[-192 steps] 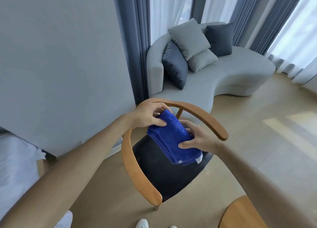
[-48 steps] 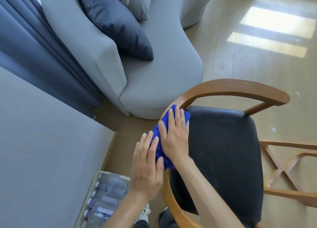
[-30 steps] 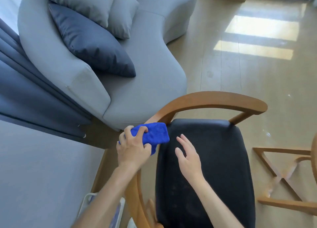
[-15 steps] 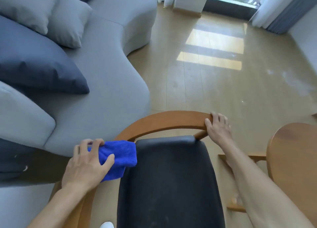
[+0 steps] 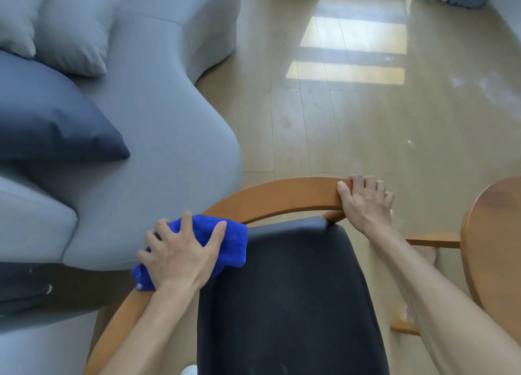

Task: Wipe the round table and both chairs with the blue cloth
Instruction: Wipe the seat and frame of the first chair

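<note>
No readable text — none on blue cloth (image 5: 229, 243), chair (image 5: 282, 198) or sofa (image 5: 169, 126).

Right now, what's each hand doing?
Left hand: holds the blue cloth on the wooden chair rail.
Right hand: grips that rail's far end.
</note>
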Available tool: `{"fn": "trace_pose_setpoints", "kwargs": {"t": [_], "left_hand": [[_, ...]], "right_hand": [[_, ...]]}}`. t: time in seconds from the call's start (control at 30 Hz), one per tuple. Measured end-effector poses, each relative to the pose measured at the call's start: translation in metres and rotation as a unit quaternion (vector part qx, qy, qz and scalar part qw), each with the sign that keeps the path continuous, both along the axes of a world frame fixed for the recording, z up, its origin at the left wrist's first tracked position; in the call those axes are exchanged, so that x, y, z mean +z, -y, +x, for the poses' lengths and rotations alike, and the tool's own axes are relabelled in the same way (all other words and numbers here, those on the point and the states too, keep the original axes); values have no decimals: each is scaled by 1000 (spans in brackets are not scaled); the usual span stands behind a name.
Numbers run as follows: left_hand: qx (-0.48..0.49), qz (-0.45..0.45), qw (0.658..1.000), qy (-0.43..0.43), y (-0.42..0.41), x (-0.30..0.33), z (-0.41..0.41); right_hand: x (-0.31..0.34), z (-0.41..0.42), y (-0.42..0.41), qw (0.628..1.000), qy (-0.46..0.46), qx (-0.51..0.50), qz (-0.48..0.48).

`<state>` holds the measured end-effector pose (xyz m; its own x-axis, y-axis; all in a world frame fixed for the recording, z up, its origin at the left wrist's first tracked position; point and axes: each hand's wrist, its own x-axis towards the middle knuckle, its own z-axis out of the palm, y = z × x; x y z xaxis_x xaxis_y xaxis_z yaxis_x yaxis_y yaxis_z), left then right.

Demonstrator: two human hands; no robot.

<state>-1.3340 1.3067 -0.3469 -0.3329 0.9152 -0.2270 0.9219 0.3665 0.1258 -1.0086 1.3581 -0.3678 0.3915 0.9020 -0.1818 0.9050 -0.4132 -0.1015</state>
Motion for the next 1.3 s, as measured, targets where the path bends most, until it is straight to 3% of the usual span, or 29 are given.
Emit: {"fn": "trace_pose_setpoints", "kwargs": {"t": [0.17,0.33,0.5,0.67,0.87,1.07,1.3], "left_hand": [[-111,63,992,22,-51,-8,52],[-272,87,957,46,-85,-5,157],[-363,115,920,88,-80,-4,224],[-378,135,907,124,-78,-8,174],[-258,145,942,158,-58,-10,50],[-200,140,961,133,-58,-9,73],[-406,117,901,96,-82,-12,247]], "right_hand": [[2,3,0,993,-107,-21,38],[12,12,2,945,-307,-79,83],[14,15,4,903,-392,-129,117],[19,12,4,918,-367,-123,87],[26,11,6,922,-364,-100,86],[29,19,11,841,-505,-157,117],[25,39,13,698,-680,-178,137]]}}
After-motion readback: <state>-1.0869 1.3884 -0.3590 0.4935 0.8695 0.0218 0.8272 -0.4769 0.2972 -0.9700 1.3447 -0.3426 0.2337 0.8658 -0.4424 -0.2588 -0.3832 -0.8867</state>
